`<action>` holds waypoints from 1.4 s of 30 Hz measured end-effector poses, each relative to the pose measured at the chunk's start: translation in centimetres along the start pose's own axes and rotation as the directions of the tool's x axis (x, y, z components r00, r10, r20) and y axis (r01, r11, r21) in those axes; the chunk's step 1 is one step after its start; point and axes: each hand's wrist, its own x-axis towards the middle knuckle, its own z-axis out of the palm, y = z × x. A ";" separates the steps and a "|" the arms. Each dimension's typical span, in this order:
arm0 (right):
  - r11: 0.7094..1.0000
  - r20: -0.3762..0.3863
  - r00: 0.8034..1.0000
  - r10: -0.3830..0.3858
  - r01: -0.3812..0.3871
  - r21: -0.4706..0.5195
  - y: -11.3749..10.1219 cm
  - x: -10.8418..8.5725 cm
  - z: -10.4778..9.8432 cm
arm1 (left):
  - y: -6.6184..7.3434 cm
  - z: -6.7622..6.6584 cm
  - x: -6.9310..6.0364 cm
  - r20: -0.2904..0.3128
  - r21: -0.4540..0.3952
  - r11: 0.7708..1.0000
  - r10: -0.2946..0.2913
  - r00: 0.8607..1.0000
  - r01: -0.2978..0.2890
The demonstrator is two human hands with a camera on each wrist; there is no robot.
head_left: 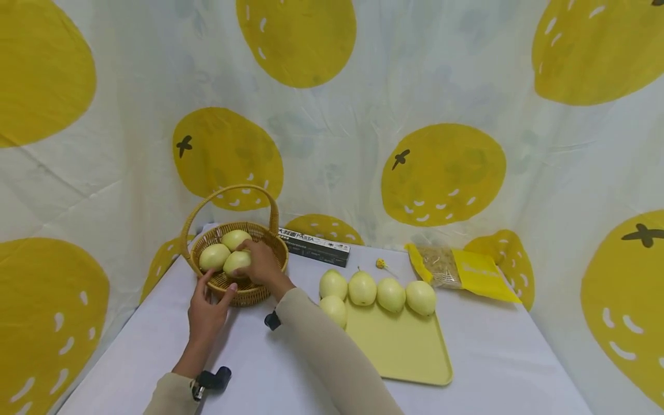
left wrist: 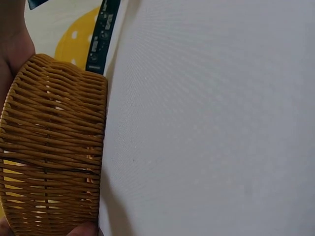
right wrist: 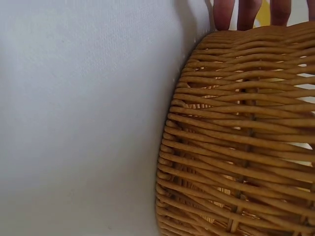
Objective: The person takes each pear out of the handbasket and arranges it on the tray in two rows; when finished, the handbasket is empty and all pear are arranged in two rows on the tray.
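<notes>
A round wicker basket [head_left: 250,297] with a tall arched handle stands at the left of the table, holding pale yellow-green pears. My right hand [head_left: 266,266] reaches over its right rim and grips a pear [head_left: 236,263] inside, fingers and thumb round it. Behind that lies another pear [head_left: 236,237], and to its left a further pear [head_left: 213,257]. At the near left side my left hand [head_left: 206,314] touches the basket, thumb and fingers spread along its wall. Its straight fingers [right wrist: 248,14] show beside the weave [right wrist: 246,128] in the right wrist view.
Several more pears [head_left: 363,288] sit along the back and left edges of a yellow tray [head_left: 404,346]. A dark pasta box [head_left: 316,249] lies behind the basket. A small yellow pick [head_left: 381,264] and a yellow bag [head_left: 474,274] are at the back right. A fruit-print curtain [head_left: 332,144] hangs behind.
</notes>
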 end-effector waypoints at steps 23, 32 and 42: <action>0.927 -0.155 0.984 -0.091 0.141 0.348 0.7 -4.6 -7.4 | 0.3 -0.4 -0.1 0.035 0.006 1.000 -0.017 0.999 0.017; 0.868 -0.158 0.980 -0.119 0.180 0.462 3.5 -8.1 -11.0 | 0.3 -0.3 -0.1 0.026 0.005 1.000 -0.010 1.000 0.010; 0.853 -0.160 0.979 -0.126 0.190 0.486 6.4 -12.1 -14.2 | 0.3 -0.2 -0.2 0.024 0.036 0.999 -0.039 0.999 0.038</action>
